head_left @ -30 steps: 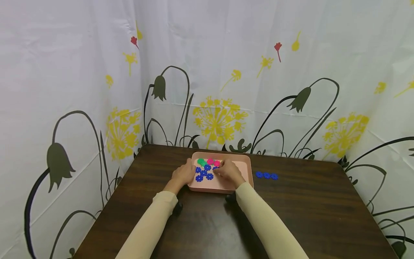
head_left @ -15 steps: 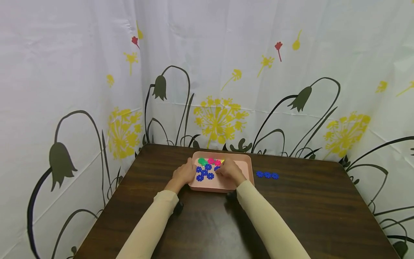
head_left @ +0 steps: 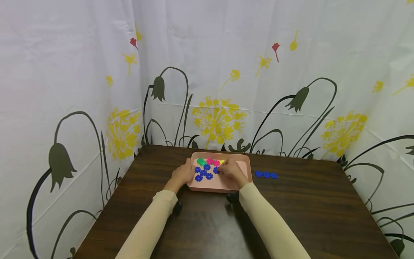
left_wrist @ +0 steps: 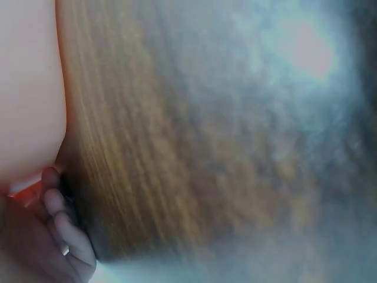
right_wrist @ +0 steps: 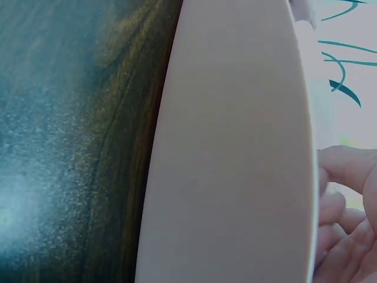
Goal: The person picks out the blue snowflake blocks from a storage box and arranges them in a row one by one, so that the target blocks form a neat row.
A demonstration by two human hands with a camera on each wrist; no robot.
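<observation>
My left hand [head_left: 183, 173] grips the left rim of a shallow pink tray [head_left: 223, 186]; in the left wrist view its curled fingers [left_wrist: 73, 236] lie against the tray's side. Over the right half of the tray is my right hand [head_left: 231, 169]. Its thumb and fingertips pinch the edge of a blue flower-shaped disc [head_left: 216, 170]. In the right wrist view the tray wall hides those fingertips. More blue discs [head_left: 203, 173] lie to the left inside the tray. Behind them are green discs [head_left: 201, 161], pink discs [head_left: 210, 161] and a bit of yellow [head_left: 222, 162].
Three blue discs [head_left: 266, 175] lie in a row on the dark wooden table [head_left: 307, 201], right of the tray. A white curtain [head_left: 207, 54] with printed flowers hangs behind the table and along both sides.
My right hand has shifted slightly to the right, and more of the blue disc at its fingertips shows. The left hand stays at the tray's rim.
</observation>
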